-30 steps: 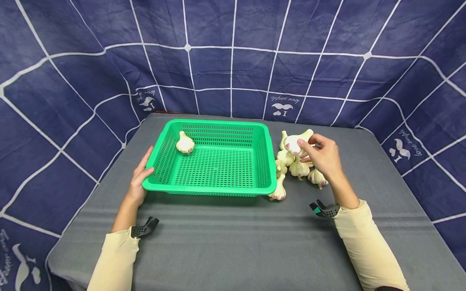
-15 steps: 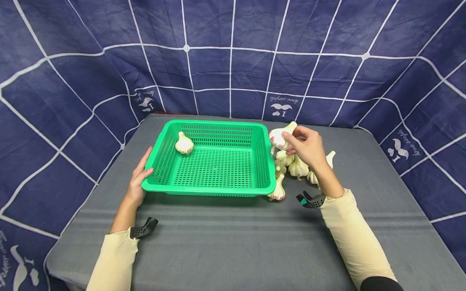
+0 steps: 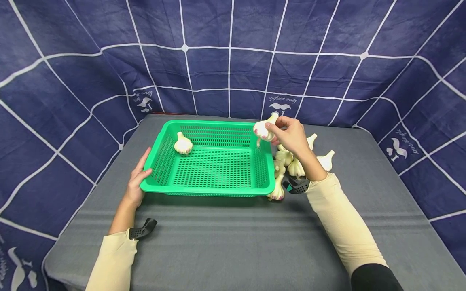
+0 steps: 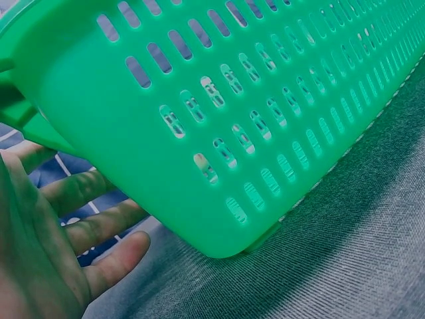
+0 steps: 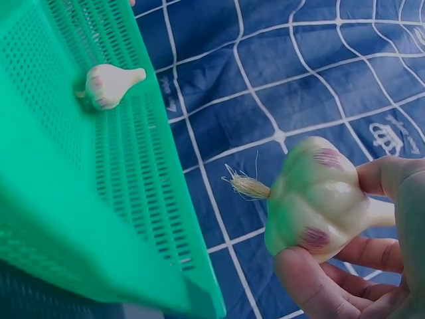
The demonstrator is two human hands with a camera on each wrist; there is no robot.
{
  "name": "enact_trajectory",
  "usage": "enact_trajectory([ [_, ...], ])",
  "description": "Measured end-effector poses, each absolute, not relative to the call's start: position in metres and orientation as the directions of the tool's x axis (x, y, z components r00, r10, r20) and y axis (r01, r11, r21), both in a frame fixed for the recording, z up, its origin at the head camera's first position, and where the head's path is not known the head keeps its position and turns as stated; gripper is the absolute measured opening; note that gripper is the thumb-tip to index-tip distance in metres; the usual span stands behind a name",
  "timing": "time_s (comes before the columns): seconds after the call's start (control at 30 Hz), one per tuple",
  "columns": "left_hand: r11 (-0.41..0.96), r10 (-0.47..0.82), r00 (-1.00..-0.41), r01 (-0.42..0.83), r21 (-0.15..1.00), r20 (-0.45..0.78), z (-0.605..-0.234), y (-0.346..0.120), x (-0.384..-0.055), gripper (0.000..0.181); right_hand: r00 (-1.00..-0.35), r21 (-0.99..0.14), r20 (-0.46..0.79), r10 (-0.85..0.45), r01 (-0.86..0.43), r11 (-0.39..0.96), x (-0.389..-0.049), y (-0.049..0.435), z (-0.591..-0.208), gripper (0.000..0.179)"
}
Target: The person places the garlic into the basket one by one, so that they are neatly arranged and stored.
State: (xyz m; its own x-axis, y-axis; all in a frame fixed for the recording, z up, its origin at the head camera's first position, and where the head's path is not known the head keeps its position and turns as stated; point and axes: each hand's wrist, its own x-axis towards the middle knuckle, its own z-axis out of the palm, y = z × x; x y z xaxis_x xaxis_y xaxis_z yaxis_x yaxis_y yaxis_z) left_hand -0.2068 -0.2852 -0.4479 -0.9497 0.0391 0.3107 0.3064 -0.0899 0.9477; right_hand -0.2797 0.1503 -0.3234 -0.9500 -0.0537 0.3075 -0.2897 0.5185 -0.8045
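Note:
A green plastic basket (image 3: 214, 190) stands on the grey cloth, one garlic bulb (image 3: 183, 144) lying inside at its far left. At the basket's left end is my left hand (image 3: 137, 180), thumb at the rim and the other fingers (image 4: 109, 226) extended and spread along the outside. My right hand (image 3: 290, 135) pinches another garlic bulb (image 3: 264, 130) between thumb and fingers, holding it at the basket's far right rim. In the right wrist view this held bulb (image 5: 319, 199) shows purple streaks, its root tuft pointing toward the basket.
Several garlic bulbs (image 3: 277, 190) lie in a pile against the basket's right side, partly behind my right forearm. Another bulb (image 3: 326, 160) lies farther right. A blue cloth (image 3: 207, 68) with white grid lines hangs around the table (image 3: 225, 242).
My right hand has carried the garlic bulb left from above the pile to the basket's right rim. My left hand stays at the basket's left end.

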Motion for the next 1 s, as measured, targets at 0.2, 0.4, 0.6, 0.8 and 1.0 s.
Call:
enact_trajectory([
  [0.2, -0.093, 0.04, -0.949, 0.309, 0.947, 0.313, -0.448, -0.285, -0.206, 0.065, -0.95, -0.78, 0.304, -0.076, -0.294, 0.552, -0.286, 0.135, -0.315, 0.034],
  [0.4, -0.078, 0.047, -0.948, 0.31, 0.947, 0.315, -0.447, -0.285, -0.206, 0.066, -0.955, -0.795, 0.276, -0.105, -0.288, 0.534, -0.293, 0.121, -0.309, 0.032],
  [0.6, -0.071, 0.049, -0.947, 0.313, 0.947, 0.317, -0.447, -0.286, -0.206, 0.066, -0.962, -0.823, 0.241, -0.126, -0.272, 0.498, -0.305, 0.108, -0.31, 0.031],
  [0.8, -0.079, 0.049, -0.946, 0.316, 0.946, 0.32, -0.449, -0.286, -0.206, 0.066, -0.968, -0.831, 0.203, -0.145, -0.249, 0.498, -0.314, 0.093, -0.309, 0.03],
  [1.0, -0.088, 0.045, -0.947, 0.312, 0.946, 0.317, -0.449, -0.286, -0.207, 0.065, -0.97, -0.821, 0.179, -0.162, -0.238, 0.519, -0.323, 0.077, -0.3, 0.032],
])
